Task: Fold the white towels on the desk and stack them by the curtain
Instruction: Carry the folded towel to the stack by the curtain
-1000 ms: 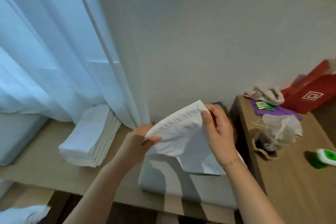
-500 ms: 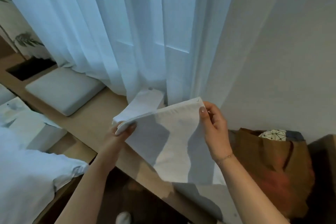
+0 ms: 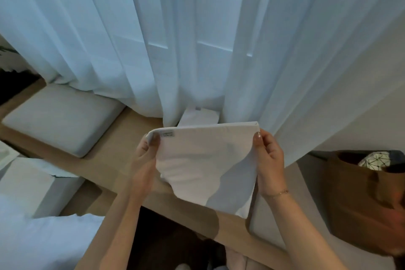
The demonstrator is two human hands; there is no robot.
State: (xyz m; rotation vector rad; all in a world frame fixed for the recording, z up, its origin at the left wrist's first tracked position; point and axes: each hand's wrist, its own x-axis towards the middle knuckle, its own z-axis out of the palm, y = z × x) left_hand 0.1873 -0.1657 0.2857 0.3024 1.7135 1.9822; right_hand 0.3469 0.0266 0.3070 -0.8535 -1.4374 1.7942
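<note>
White folded towel is held up in the air over the wooden ledge, in front of the curtain. Left hand pinches its top left corner, thumb on the front by the label. Right hand pinches the top right corner. Lower edge hangs free and slightly uneven.

Stack of folded towels sits on the ledge right at the curtain foot, mostly hidden behind the held one, so at least some are done. My read: this one looks folded and only needs setting on the stack. Desk isn't in view, so can't tell how many remain.
</note>
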